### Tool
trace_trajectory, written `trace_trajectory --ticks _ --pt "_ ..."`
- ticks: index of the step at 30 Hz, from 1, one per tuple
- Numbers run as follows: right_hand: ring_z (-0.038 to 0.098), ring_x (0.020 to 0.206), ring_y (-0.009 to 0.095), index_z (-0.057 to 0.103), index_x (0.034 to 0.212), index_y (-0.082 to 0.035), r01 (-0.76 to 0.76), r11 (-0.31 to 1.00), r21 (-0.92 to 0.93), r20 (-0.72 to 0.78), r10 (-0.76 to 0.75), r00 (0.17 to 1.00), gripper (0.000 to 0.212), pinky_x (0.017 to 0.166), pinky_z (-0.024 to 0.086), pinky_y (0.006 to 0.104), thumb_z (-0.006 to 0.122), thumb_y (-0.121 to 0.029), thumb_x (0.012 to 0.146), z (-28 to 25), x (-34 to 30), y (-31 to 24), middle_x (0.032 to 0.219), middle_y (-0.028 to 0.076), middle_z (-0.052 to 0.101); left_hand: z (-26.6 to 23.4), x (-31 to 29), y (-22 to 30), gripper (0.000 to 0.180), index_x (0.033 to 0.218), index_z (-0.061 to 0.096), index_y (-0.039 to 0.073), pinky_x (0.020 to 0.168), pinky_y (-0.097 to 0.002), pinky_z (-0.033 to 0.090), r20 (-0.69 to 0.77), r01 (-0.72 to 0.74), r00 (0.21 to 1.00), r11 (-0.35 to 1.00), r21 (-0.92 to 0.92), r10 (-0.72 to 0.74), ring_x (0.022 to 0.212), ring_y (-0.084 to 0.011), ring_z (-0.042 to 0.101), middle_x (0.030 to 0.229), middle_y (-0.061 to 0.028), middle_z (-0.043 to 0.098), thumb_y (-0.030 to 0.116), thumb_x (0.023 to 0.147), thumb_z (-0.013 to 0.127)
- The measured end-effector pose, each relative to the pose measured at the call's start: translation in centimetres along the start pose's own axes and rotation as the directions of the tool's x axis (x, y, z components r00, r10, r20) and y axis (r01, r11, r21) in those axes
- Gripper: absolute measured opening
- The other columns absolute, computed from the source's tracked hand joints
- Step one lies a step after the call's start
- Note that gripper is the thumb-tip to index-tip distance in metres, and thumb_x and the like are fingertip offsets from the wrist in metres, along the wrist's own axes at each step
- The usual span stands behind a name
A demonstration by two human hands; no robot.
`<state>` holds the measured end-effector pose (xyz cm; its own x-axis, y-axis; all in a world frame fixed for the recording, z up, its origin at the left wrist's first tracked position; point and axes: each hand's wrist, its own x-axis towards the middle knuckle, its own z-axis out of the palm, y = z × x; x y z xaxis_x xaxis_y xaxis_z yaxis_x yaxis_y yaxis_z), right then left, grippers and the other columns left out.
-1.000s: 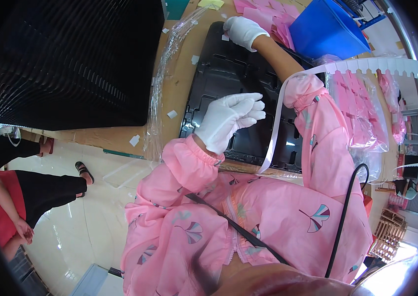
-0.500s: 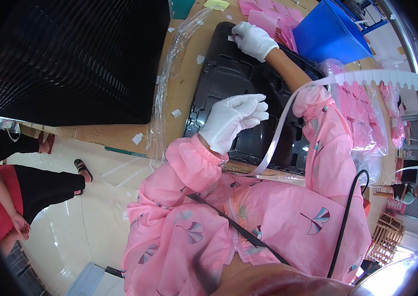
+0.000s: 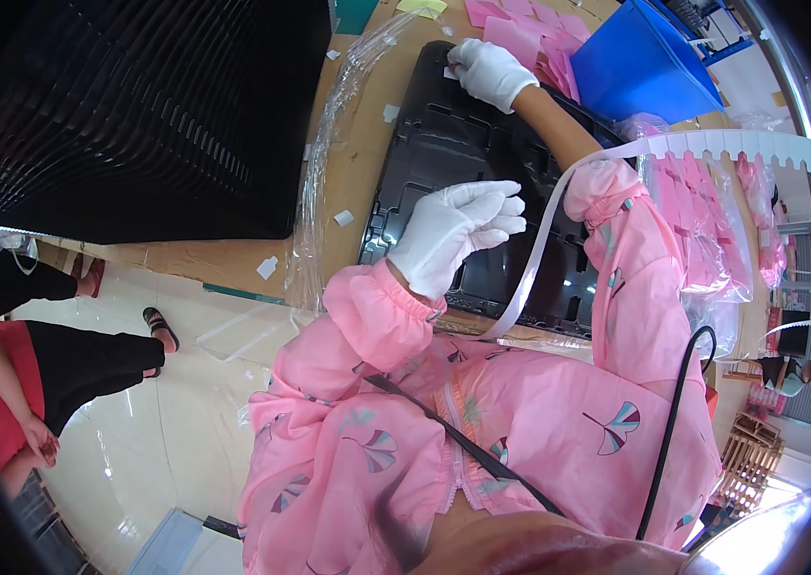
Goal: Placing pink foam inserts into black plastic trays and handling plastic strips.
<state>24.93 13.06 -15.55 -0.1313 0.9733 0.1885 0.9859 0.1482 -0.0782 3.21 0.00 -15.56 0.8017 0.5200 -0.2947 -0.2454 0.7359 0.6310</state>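
A black molded plastic tray [image 3: 444, 129] with raised ribs and pockets lies on the cardboard-topped table in front of me. At its far left corner is my right hand [image 3: 493, 75], white-gloved, fingers bent together and touching a small white sticker [image 3: 449, 73]. The fingertips partly hide that sticker. Over the tray's near left part hovers my left hand [image 3: 458, 238], also white-gloved, its fingers half bent and slightly apart, with nothing visible in them. A long white notched strip [image 3: 547, 225] curves across my right forearm and down over the tray's near edge, right of my left hand.
Stacked black trays [image 3: 156, 125] stand at the left. Clear plastic film [image 3: 314, 182] and scattered white paper bits [image 3: 343, 218] lie beside my tray. A blue bin [image 3: 640, 67], pink sheets [image 3: 525, 34] and bagged pink pieces [image 3: 697, 230] are rightward. A person in red [image 3: 8, 379] is at left.
My right hand has shifted very slightly at the tray's far corner, its fingers curling a little more. My left hand is almost still.
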Motion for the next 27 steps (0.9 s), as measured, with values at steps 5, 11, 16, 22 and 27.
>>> trace_trajectory --ticks 5,11,16,22,27 --pt "0.062 0.085 0.034 0.065 0.092 -0.006 0.034 0.996 -0.080 0.007 -0.033 0.999 0.017 0.076 0.050 0.0410 0.055 -0.016 0.083 -0.2 -0.4 -0.5 0.092 0.015 0.064 -0.1 0.0 -0.2 0.035 0.119 0.057 0.001 0.075 -0.0214 0.049 0.021 -0.006 1.000 1.000 -0.025 0.006 0.087 -0.0130 0.063 0.105 -0.0084 0.064 0.019 0.090 0.060" --pt "0.060 0.084 0.034 0.065 0.090 -0.006 0.094 0.983 -0.158 0.023 -0.091 0.996 0.015 0.075 0.050 0.0401 0.057 -0.010 0.079 -0.2 -1.7 -0.7 0.091 0.014 0.062 -0.1 -0.2 -0.4 0.035 0.119 0.057 0.001 0.074 -0.0214 0.049 0.028 0.005 1.000 0.999 -0.032 -0.004 0.087 -0.0129 0.063 0.104 -0.0078 0.064 0.019 0.089 0.060" --pt "0.061 0.084 0.033 0.064 0.089 -0.006 0.136 0.991 0.005 -0.104 -0.135 0.985 0.015 0.073 0.050 0.0404 0.054 -0.013 0.081 -1.3 -5.7 -1.6 0.090 0.013 0.062 0.1 -0.4 -0.6 0.033 0.117 0.058 0.001 0.074 -0.0217 0.049 -0.033 -0.037 0.999 0.999 -0.017 0.037 0.088 -0.0134 0.063 0.105 -0.0077 0.064 0.021 0.090 0.059" --pt "0.060 0.088 0.024 0.065 0.079 -0.003 0.089 0.792 0.604 -0.172 0.020 0.985 0.007 0.077 0.049 0.0321 0.061 -0.006 0.074 -5.7 -13.8 -4.4 0.091 0.010 0.062 1.0 0.7 -0.7 0.039 0.118 0.055 0.002 0.078 -0.0239 0.048 -0.164 -0.121 0.980 0.991 -0.060 0.110 0.095 -0.0140 0.061 0.109 -0.0062 0.061 0.031 0.093 0.055" --pt "0.061 0.088 0.026 0.066 0.080 -0.002 0.101 0.842 0.530 -0.199 0.008 0.980 0.013 0.077 0.050 0.0313 0.056 -0.007 0.073 -7.8 -17.2 -5.5 0.103 0.012 0.061 4.0 1.4 -0.6 0.029 0.115 0.057 0.000 0.072 -0.0208 0.048 -0.029 -0.101 0.994 0.994 0.031 0.102 0.088 -0.0101 0.058 0.101 -0.0052 0.062 0.019 0.093 0.055"
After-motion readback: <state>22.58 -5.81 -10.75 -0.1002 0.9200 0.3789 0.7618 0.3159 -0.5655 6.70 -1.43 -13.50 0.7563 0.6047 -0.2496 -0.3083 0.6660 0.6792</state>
